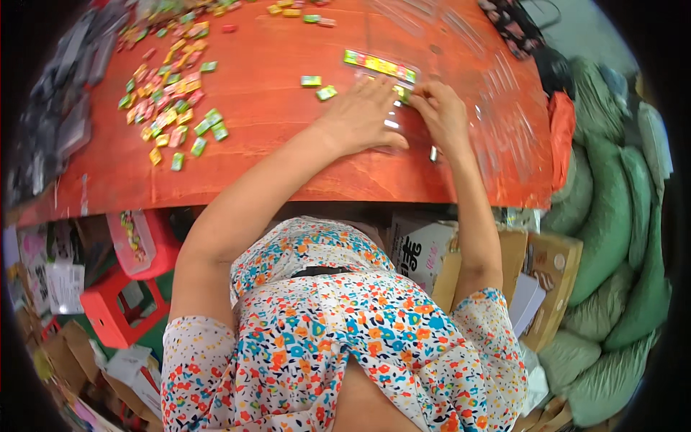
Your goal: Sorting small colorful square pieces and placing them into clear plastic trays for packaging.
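My left hand [362, 119] lies over the red tabletop with its fingers stretched forward, covering part of what is beneath. My right hand [442, 115] is beside it, fingers bent and fingertips together at a small green-and-yellow wrapped candy [402, 93]; what they grip is blurred. Just beyond both hands, a narrow clear plastic tray [380, 65] holds a row of green, red and yellow wrapped candies. Two loose green-and-yellow candies, one [311, 81] behind the other [326, 93], lie left of my left hand.
A big scatter of wrapped candies [169, 97] covers the table's left side. Several clear plastic trays [504, 108] lie at the right. Dark plastic items [61, 93] line the left edge. Below are a red stool [124, 306], a cardboard box [551, 288] and green sacks [601, 194].
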The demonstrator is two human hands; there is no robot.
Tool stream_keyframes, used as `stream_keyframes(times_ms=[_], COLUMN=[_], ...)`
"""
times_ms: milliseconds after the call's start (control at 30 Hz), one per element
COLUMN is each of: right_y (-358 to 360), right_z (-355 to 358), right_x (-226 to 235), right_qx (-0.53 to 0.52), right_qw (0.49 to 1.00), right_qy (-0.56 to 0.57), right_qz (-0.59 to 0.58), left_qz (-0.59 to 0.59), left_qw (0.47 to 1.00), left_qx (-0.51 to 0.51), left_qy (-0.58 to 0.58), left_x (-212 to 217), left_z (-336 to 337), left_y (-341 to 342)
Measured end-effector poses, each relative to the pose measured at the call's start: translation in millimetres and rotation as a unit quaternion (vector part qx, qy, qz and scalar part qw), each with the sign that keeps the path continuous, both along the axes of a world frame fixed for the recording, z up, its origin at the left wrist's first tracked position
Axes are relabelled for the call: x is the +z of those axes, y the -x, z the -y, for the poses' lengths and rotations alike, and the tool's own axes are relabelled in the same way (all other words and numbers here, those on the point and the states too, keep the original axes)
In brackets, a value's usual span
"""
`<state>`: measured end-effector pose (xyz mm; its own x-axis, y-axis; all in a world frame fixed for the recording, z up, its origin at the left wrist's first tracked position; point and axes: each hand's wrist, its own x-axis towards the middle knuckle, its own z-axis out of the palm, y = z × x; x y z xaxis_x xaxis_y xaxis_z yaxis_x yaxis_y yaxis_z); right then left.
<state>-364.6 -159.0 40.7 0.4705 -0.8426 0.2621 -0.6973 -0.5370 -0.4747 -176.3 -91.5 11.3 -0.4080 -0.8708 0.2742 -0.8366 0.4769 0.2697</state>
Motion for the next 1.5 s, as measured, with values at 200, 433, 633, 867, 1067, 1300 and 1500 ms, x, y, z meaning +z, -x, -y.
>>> stream_keyframes(times_ms=[200, 433, 633, 867, 1067, 1300, 1500], right_y=[-23, -117, -226, -292, -288, -131, -22], right_z=[13, 25, 8, -33, -51, -24, 4], right_x=[23, 35, 20, -6, 14, 15, 18], right_qx=[-0.025, 0.071, 0.395, 0.422, 0.357, 0.158, -0.069], right_qw=[0.989, 0.977, 0.917, 0.89, 0.924, 0.968, 0.935], right_qy=[-0.078, -0.167, 0.008, 0.153, 0.066, -0.115, -0.261], right_qz=[0.124, 0.111, 0.052, -0.083, -0.124, 0.156, 0.23], left_qz=[-0.056, -0.059, -0.085, -0.12, -0.146, -0.1, -0.082], left_qw=[0.996, 0.996, 0.99, 0.987, 0.983, 0.99, 0.991], left_qx=[0.021, 0.052, 0.109, 0.101, 0.107, 0.095, 0.101], left_qy=[0.06, 0.028, 0.022, 0.04, 0.022, 0.041, 0.037], left_x=[7, 12, 14, 4, 3, -2, -2], left_z=[-12, -76, -112, -118, -124, -121, -123], left_y=[2, -30, -59, -66, -74, -72, -71])
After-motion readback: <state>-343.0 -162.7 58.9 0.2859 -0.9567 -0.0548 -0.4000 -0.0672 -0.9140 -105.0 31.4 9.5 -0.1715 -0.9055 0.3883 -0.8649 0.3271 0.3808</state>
